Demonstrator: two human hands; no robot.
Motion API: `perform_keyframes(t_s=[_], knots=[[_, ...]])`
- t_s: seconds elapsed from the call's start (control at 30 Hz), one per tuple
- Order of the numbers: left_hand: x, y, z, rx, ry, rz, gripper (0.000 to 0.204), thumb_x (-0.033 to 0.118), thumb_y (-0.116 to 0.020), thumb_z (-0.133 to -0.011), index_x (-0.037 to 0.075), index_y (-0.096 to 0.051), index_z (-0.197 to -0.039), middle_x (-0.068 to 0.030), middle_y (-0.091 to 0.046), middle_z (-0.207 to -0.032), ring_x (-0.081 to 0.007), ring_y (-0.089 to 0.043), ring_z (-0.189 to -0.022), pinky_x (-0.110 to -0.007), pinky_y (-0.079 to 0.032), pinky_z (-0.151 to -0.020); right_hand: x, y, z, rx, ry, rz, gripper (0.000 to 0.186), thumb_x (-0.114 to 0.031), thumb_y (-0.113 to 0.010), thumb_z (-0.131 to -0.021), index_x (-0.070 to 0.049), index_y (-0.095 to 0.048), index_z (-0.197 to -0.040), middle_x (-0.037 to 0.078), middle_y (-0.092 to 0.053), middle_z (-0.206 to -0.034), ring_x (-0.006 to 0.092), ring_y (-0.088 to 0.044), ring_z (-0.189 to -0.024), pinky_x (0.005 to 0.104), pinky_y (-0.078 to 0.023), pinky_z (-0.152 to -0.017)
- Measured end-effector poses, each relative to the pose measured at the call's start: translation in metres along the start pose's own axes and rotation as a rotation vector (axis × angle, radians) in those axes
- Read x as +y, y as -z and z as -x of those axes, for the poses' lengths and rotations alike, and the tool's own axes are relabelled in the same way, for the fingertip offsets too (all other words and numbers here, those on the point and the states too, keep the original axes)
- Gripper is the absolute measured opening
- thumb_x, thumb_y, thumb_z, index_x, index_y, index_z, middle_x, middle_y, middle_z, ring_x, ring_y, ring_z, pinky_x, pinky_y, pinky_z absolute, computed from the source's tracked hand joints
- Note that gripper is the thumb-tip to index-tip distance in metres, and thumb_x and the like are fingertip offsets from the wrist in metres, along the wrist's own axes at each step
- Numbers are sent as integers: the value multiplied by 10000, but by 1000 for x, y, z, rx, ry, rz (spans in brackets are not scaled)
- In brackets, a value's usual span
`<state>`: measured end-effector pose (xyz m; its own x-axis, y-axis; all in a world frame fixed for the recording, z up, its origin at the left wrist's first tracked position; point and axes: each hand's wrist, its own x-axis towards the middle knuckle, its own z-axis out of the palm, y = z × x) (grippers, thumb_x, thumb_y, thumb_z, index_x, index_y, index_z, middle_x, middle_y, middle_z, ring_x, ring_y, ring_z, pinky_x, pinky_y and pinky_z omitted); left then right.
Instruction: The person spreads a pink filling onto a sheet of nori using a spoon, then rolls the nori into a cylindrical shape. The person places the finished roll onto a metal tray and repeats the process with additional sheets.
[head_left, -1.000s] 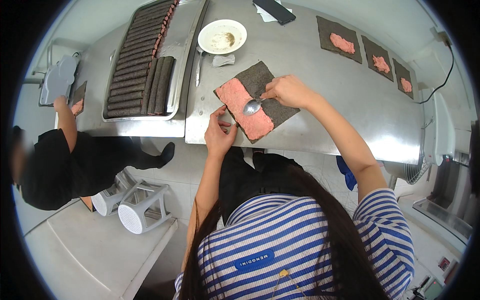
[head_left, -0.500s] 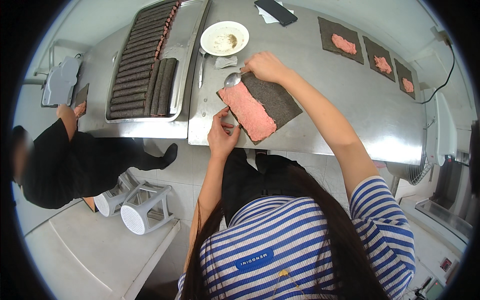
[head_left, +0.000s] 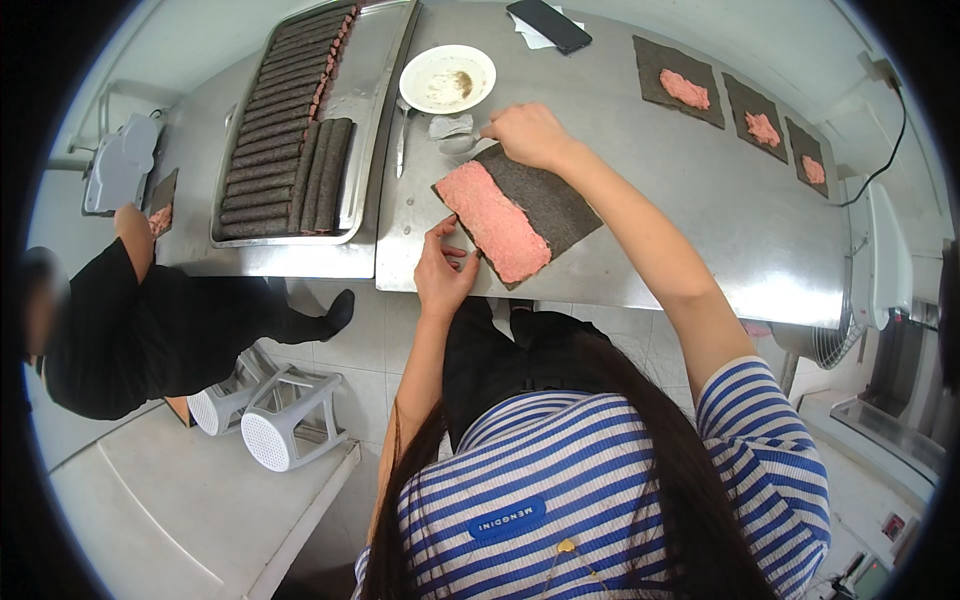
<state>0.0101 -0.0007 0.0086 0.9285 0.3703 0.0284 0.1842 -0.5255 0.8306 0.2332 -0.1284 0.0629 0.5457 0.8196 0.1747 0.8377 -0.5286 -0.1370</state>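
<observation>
In front of me a dark seaweed sheet (head_left: 567, 208) lies askew on the steel table. Pink minced meat (head_left: 495, 222) is spread in a flat band over its left, near half. My left hand (head_left: 445, 266) rests at the sheet's near-left edge, fingers apart and touching it. A metal spoon (head_left: 459, 144) is gripped by the handle in my right hand (head_left: 530, 133), beyond the sheet's far corner. The spoon's bowl is right by a crumpled white cloth or tissue (head_left: 450, 125).
At the left a steel tray (head_left: 355, 200) holds several seaweed rolls (head_left: 265, 170). A white plate (head_left: 420, 82), another spoon (head_left: 401, 150) and a phone (head_left: 550, 25) lie farther back. Three seaweed sheets (head_left: 655, 85) with meat lumps sit at the right. A person in black (head_left: 110, 320) works at the far left.
The spoon has lifted off the meat's far end and moved away, to beside the crumpled white piece. My right hand shifted slightly with it; my left hand stayed at the sheet's edge.
</observation>
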Motion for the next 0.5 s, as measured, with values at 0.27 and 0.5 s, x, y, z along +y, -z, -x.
perform_keyframes(t_s=[0.27,0.5], knots=[[-2,-1,1,6,-31,10,478,77,-721,-687,46,-466,-1090,-48,-598,-1245,-135,-632,-744,-262,-515,-638,2,-1,49,-124,-319,-228,300,-78,-540,-753,-172,-738,-958,151,-687,-869,333,-654,-823,442,-512,-712],[-4,-3,1,5,-32,12,467,63,-722,-689,37,-470,-1081,-55,-599,-1234,-138,-628,-740,-261,-517,-635,-7,4,93,-178,-344,-296,286,-83,-549,-747,-167,-736,-945,148,-684,-827,329,-653,-775,442,-508,-675]])
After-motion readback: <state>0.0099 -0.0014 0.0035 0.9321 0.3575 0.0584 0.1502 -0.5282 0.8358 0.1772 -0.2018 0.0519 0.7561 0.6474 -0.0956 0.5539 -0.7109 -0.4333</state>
